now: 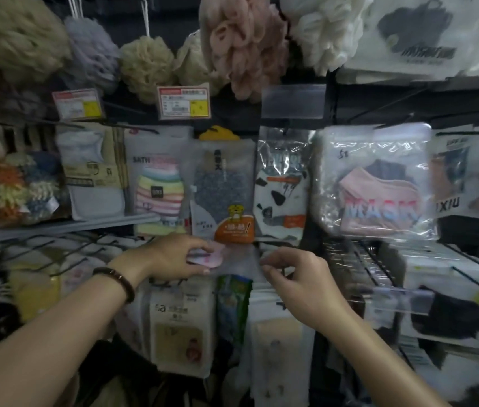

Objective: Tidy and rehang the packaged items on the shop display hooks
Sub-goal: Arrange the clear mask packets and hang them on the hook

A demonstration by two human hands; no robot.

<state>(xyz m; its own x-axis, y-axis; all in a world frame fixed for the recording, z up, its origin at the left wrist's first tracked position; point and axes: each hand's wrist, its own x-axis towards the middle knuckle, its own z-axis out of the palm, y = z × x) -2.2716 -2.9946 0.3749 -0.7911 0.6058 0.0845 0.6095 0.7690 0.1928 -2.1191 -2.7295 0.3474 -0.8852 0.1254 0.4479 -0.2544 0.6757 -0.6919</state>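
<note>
My left hand [173, 255] grips the left side of a flat clear packet [233, 259] with a pink item [207, 255] inside. The packet lies level, just below the middle row of hanging goods. My right hand [294, 277] pinches the packet's right edge between thumb and fingers. Directly above hangs a grey packet with an orange tiger label [226, 195] on a hook. A striped bath-towel packet [158, 189] hangs to its left and a panda-print packet [282, 186] to its right. Blur hides the held packet's hang hole.
Bath sponges [147, 63] dangle along the top row with price tags [183, 101] under them. A large clear mask packet [376, 183] hangs at right. Bare black wire hooks [64, 251] jut out at lower left and more [370, 265] at lower right. Further packets [179, 327] hang below my hands.
</note>
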